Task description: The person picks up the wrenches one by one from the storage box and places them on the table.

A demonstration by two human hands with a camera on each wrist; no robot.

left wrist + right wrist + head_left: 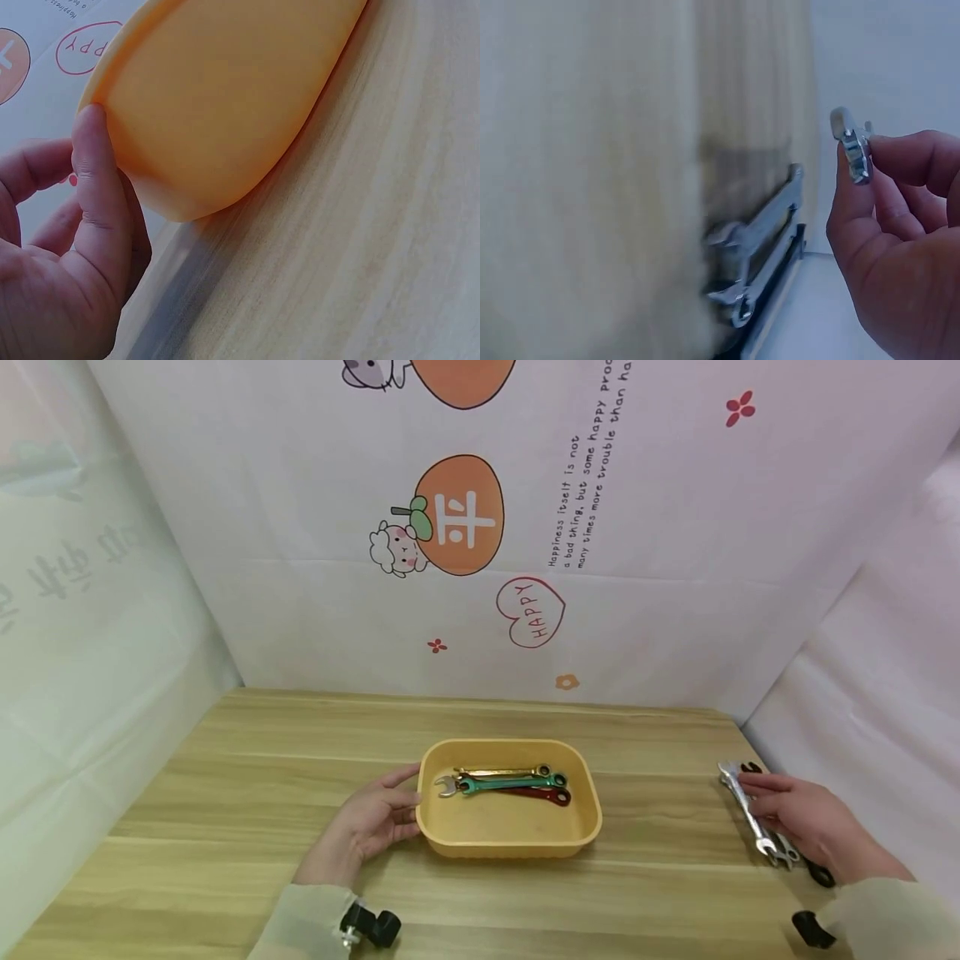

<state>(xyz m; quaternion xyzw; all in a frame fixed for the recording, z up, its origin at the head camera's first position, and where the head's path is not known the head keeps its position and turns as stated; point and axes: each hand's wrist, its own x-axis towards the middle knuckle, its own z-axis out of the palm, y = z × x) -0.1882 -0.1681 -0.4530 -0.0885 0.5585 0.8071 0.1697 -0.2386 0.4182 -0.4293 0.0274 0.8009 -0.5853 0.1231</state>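
Note:
My left hand (378, 814) is at the left end of a yellow plastic box (517, 845), its fingertips against the rim and outer wall. In the left wrist view one fingertip meets the rim (101, 94). Inside the box lie a gold wrench (502, 772), a teal wrench (513, 783), a dark red wrench (551, 794) and a silver open end (446, 787). At the right, my right hand (813, 818) pinches a silver wrench (856, 157) between thumb and fingers. Below it, more silver wrenches (769, 214) and a black-handled tool (820, 872) lie on the table, partly hidden by the hand.
The wooden table (660, 893) meets a printed white sheet (652, 635) at the back. White sheets also hang at the left and right (885, 693). The wrench group lies close to the table's right edge.

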